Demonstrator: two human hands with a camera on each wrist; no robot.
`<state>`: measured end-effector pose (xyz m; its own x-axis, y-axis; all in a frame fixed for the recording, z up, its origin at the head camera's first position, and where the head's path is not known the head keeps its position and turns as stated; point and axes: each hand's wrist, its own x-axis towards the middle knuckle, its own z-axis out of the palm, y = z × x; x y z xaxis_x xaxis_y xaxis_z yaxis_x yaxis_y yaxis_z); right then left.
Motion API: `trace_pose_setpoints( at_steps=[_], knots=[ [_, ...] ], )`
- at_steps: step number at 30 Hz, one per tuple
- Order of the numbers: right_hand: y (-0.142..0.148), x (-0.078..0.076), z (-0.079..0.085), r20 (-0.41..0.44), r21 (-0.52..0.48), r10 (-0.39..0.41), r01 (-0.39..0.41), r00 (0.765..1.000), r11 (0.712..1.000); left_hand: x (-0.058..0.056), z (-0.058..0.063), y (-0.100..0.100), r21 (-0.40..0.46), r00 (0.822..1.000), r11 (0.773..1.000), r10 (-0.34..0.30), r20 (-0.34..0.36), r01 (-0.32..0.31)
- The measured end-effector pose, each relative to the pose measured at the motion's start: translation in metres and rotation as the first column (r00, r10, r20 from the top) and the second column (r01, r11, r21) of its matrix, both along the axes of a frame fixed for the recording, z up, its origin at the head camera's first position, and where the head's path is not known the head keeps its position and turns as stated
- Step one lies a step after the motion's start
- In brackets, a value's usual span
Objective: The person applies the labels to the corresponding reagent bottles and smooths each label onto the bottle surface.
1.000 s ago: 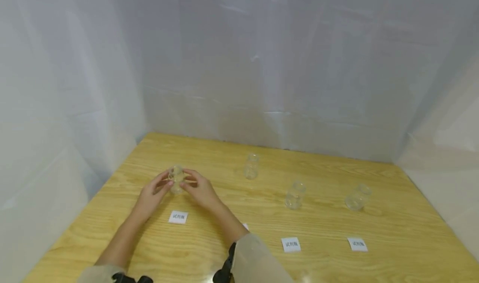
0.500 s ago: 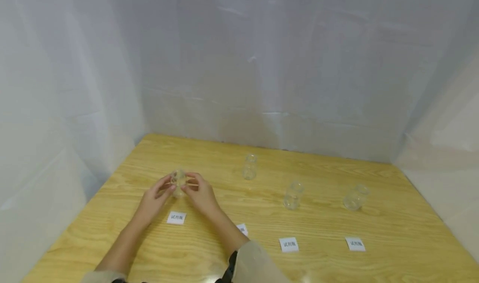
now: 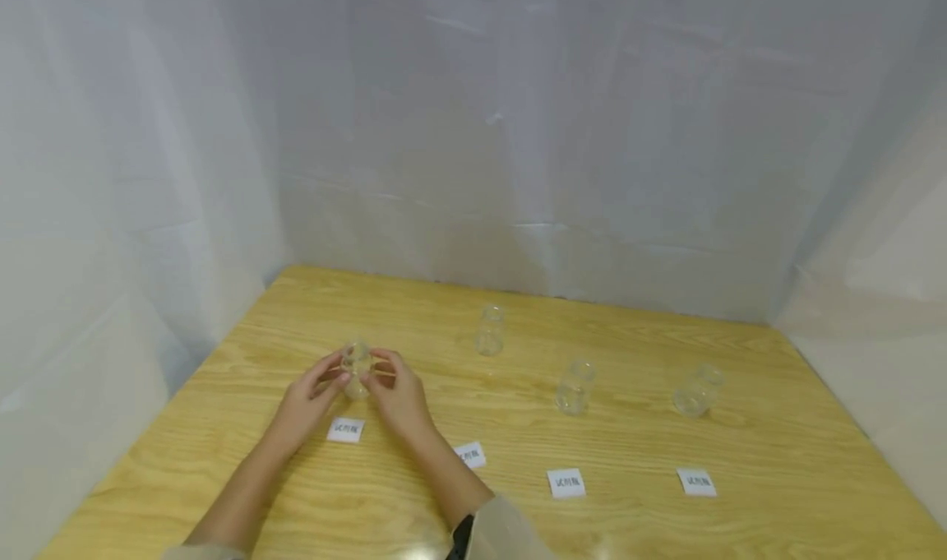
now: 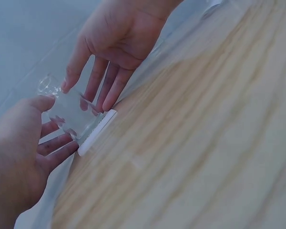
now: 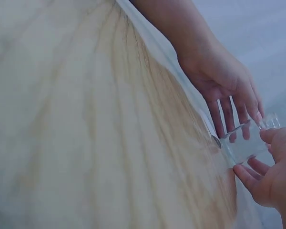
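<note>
Both hands hold one clear glass reagent bottle (image 3: 358,386) from its two sides, at the left of the table. My left hand (image 3: 302,404) grips its left side, thumb on the near face and fingers curving behind. On the opposite side, my right hand (image 3: 403,395) holds it the same way. The bottle stands upright, its mouth up, just behind a white label card (image 3: 345,430). In the left wrist view, the bottle (image 4: 76,114) has its base close by the white card's edge (image 4: 97,133). The right wrist view shows fingertips through the bottle's (image 5: 240,143) glass.
Three more glass bottles stand on the wooden table (image 3: 629,445): one farther back (image 3: 490,334), one in the middle (image 3: 575,391), one at right (image 3: 697,394). Label cards lie nearer me, including one beside my right forearm (image 3: 470,455). White sheeting (image 3: 533,132) encloses the table's back and sides.
Both hands have drawn the bottle a little toward me and to the right, nearer the left card. The card by the right forearm shows more now. The view has shifted slightly.
</note>
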<state>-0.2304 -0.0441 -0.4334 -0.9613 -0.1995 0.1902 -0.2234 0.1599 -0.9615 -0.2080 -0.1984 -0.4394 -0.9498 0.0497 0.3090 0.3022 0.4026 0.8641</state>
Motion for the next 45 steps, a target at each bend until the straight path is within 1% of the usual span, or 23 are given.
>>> trace_pose_setpoints(
  at_steps=[9,15,20,27,32,36,39,41,43,45],
  knots=[
    [0.001,0.005,-0.006,-0.038,-0.013,-0.04,0.039,0.998,0.999,0.0,-0.003,0.002,-0.017,1.0,1.0,-0.009,-0.011,0.009],
    [0.004,0.008,-0.007,-0.059,0.007,-0.056,0.057,0.997,0.998,0.002,0.001,0.004,-0.012,1.0,1.0,-0.017,-0.001,0.017],
    [0.004,0.01,-0.009,-0.084,0.021,-0.062,0.064,0.995,0.998,0.004,0.001,0.005,-0.013,1.0,1.0,-0.004,0.005,0.004],
    [0.005,0.013,-0.012,-0.135,0.034,-0.058,0.063,0.989,0.997,0.006,-0.001,0.004,-0.002,1.0,1.0,-0.005,-0.01,0.005],
    [0.005,0.014,-0.011,-0.137,0.034,-0.053,0.058,0.989,0.998,0.009,0.002,0.004,-0.002,1.0,1.0,-0.001,0.001,0.001],
    [0.005,0.014,-0.009,-0.1,0.035,-0.043,0.047,0.994,0.998,0.008,0.002,0.003,-0.008,1.0,1.0,0.0,0.006,0.0],
    [0.005,0.014,-0.009,-0.066,0.037,-0.041,0.043,0.997,0.998,0.007,0.0,0.001,-0.025,1.0,1.0,-0.007,-0.003,0.007],
    [0.005,0.015,-0.009,-0.066,0.04,-0.043,0.046,0.997,0.998,0.008,-0.001,-0.002,-0.04,1.0,0.999,-0.002,-0.028,0.001],
    [0.006,0.017,-0.009,-0.064,0.044,-0.06,0.063,0.996,0.997,0.01,-0.001,-0.006,-0.06,0.998,0.998,0.022,-0.059,-0.025],
    [0.006,0.018,-0.01,-0.075,0.05,-0.079,0.083,0.994,0.995,0.013,0.0,-0.01,-0.075,0.994,0.995,0.06,-0.092,-0.067]
  ],
)
